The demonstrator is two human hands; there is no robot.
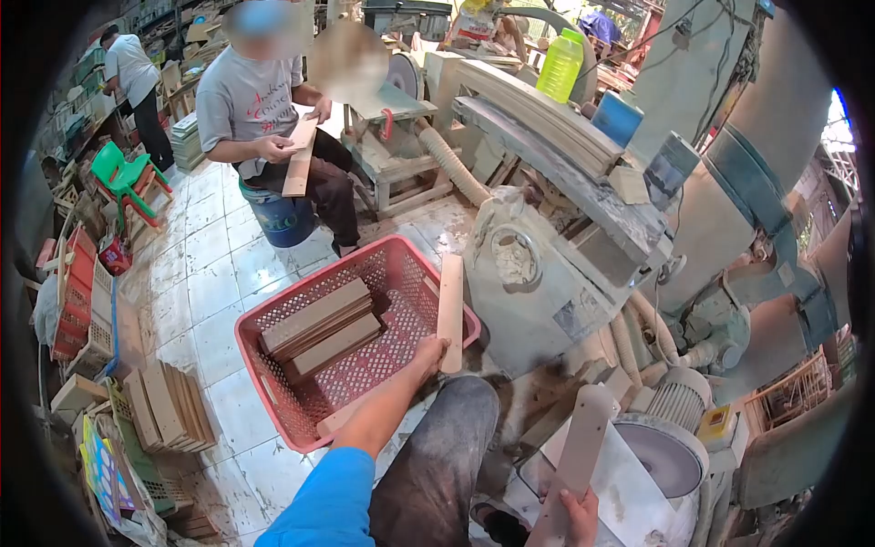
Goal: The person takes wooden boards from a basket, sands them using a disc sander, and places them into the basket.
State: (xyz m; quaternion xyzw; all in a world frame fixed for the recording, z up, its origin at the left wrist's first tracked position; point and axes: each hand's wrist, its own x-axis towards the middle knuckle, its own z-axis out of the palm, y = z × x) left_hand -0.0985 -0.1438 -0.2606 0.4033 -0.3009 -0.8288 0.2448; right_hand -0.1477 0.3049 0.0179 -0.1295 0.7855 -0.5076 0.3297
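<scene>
While the left hand [429, 355] grips a slat [450, 305] by its near end at the right side of the crate [401, 319], the right hand [581, 517] clasps a second slat [581, 442] near the disc [663, 453].

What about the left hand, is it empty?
No, the left hand is holding a pale wooden slat near its lower end in the picture.

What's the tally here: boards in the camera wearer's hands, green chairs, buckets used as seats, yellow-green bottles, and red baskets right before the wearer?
Boards: 2 (one in the left hand, one in the right hand)
Green chair: 1
Bucket seat: 1
Yellow-green bottle: 1
Red basket: 1
Total: 6
</scene>
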